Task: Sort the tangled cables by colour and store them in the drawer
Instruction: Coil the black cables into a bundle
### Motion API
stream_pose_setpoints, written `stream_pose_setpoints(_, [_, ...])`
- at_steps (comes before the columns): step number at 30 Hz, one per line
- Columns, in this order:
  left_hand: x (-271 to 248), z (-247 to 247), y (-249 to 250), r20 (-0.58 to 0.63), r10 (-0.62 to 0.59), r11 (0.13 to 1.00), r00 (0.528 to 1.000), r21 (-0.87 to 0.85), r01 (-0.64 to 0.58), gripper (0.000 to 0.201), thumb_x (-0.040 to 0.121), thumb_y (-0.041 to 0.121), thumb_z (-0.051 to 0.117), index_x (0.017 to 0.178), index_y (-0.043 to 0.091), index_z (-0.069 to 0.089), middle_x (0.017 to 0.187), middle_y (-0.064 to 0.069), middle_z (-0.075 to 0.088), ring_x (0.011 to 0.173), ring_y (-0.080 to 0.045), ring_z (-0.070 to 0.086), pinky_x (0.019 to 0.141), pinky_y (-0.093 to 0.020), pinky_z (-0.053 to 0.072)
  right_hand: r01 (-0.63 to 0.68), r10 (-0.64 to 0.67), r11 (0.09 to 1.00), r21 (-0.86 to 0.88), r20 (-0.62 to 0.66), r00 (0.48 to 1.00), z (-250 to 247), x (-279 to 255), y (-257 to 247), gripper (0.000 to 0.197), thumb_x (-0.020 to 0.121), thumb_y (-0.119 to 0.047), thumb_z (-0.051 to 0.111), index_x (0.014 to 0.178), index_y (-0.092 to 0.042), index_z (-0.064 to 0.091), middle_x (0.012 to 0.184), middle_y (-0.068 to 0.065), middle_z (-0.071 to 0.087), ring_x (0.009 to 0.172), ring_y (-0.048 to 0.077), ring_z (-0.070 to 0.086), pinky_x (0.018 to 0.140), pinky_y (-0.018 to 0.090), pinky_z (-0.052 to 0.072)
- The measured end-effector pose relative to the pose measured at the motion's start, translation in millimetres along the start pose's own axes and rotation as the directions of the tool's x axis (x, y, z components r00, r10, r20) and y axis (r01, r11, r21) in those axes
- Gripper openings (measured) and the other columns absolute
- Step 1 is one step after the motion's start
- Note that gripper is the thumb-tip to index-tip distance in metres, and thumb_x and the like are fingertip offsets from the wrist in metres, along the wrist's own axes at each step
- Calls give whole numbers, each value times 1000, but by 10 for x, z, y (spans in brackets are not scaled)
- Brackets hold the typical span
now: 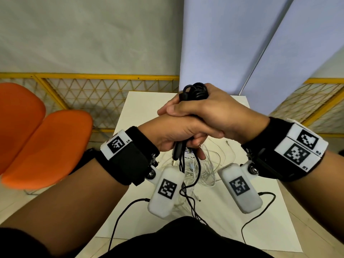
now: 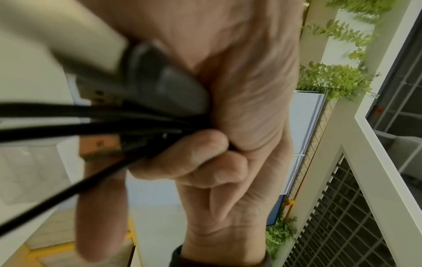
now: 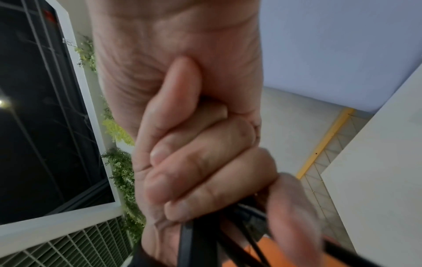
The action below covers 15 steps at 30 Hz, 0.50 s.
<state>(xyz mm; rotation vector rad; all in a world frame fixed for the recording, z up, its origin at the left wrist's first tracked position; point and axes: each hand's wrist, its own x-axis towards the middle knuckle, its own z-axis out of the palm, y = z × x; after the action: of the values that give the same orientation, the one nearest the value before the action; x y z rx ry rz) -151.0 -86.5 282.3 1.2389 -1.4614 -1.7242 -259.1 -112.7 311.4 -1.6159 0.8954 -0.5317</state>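
I am seeing both hands working above the white table [image 1: 232, 211], which I am taking as my landmark. Nearest me, over its near half, black cables [image 1: 188, 194] are hanging from the hands, with white cables [image 1: 206, 170] lying tangled on the tabletop beneath them. Higher up, the left hand [image 1: 178, 133] is curling its fingers round the black strands and a dark plug [image 1: 176, 151]; only the left wrist view is showing that plug [image 2: 164, 84] pressed into the palm, with metal connector ends poking out. The right hand [image 1: 219, 116] is gripping a coiled black bundle [image 1: 195, 91] above the table's far half, lying over the left hand. The right wrist view is showing its fingers [image 3: 205, 162] folded tight with cables leaving below. Left of the table, orange chairs [image 1: 37, 142] are standing; beyond it, a yellow mesh fence [image 1: 104, 90].
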Motion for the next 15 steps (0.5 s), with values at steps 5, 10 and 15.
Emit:
stream_pose_setpoints(5, [-17,-31,36,50,-34,999,998,-19,35,52,88,-4,65,46,12,40,38,1,32,31,-7,33,46,-26,47,85,-88,992,92,29,996,15,-27,-26,9,88,-7,68,80,-6,68,97,14,76,73,36,70,67,37,57])
stream_pose_setpoints(10, [-24,-35,55,135,-57,998,989,-33,61,51,88,-2,61,44,17,46,37,3,26,35,-9,24,54,-29,47,166,-167,978,129,-4,986,27,-16,-73,22,78,-20,76,71,-7,59,81,15,72,74,16,68,71,25,52])
stream_pose_setpoints(15, [-23,-39,19,133,-12,996,991,-82,23,38,80,-4,64,47,15,57,40,3,31,40,-10,31,63,-27,50,111,-99,991,75,-153,983,89,22,-84,33,83,-10,70,55,-9,52,62,8,51,61,21,47,56,24,40])
